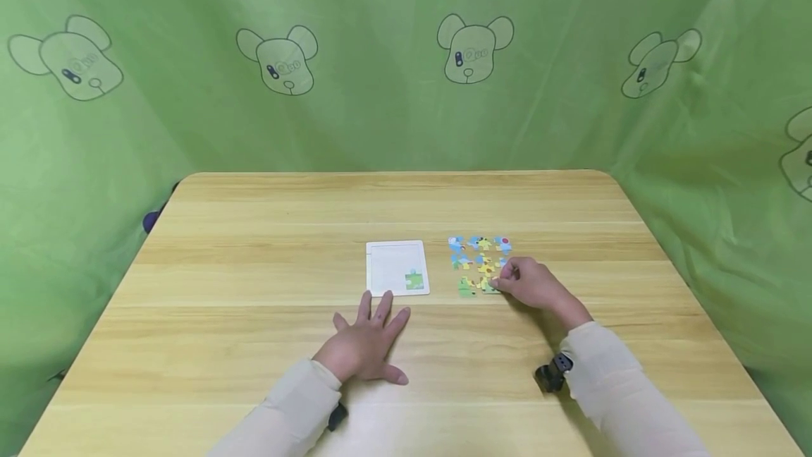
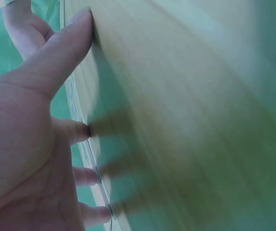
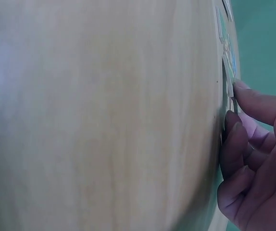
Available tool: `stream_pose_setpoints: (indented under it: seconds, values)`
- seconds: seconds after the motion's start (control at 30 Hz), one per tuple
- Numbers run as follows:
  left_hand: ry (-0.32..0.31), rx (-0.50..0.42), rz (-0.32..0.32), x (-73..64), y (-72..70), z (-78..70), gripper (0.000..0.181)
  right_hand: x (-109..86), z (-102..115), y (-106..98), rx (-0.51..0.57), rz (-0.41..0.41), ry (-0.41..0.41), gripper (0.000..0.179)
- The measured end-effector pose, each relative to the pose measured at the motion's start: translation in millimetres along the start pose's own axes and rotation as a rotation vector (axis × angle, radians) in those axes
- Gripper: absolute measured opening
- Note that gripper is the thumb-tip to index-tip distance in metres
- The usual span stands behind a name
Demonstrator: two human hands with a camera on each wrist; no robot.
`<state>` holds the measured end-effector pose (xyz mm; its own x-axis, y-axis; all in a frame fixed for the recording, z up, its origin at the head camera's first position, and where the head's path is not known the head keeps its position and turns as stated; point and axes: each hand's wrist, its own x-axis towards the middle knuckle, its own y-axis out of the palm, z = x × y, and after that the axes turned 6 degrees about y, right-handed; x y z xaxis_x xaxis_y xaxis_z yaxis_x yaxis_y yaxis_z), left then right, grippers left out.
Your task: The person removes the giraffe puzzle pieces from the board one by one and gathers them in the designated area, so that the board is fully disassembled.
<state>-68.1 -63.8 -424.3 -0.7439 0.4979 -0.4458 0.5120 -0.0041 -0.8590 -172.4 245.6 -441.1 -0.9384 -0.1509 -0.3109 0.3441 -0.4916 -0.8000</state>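
A square white puzzle tray [image 1: 385, 265] lies mid-table, with one green puzzle piece [image 1: 414, 281] in its lower right corner. My left hand [image 1: 366, 345] has its fingers spread, and its fingertips touch the tray's near edge. To the right of the tray, several loose jigsaw pieces [image 1: 485, 242] in blue, yellow and green lie in rough rows. At the near right of these, my right hand [image 1: 534, 283] pinches a green puzzle piece [image 1: 490, 288] between thumb and index finger. In the right wrist view that piece [image 3: 228, 79] looks slightly tilted at the thumb tip.
The wooden table [image 1: 254, 358] runs back to a green curtain [image 1: 380, 118] printed with mouse heads, which also hangs along both sides. A dark round object [image 1: 150, 221] shows beyond the table's left edge.
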Motion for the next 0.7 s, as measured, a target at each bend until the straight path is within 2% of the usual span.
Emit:
stream_pose_setpoints:
  seconds: [0.37,0.7]
  values:
    - [0.003,0.008,-0.005,-0.4,0.6,0.5,0.104,-0.4,0.4,0.2,0.006,-0.015,-0.009,0.025]
    - [0.000,0.012,0.001,-0.2,1.1,-0.1,0.104,-4.1,15.1,-3.8,0.059,0.003,-0.022,0.023]
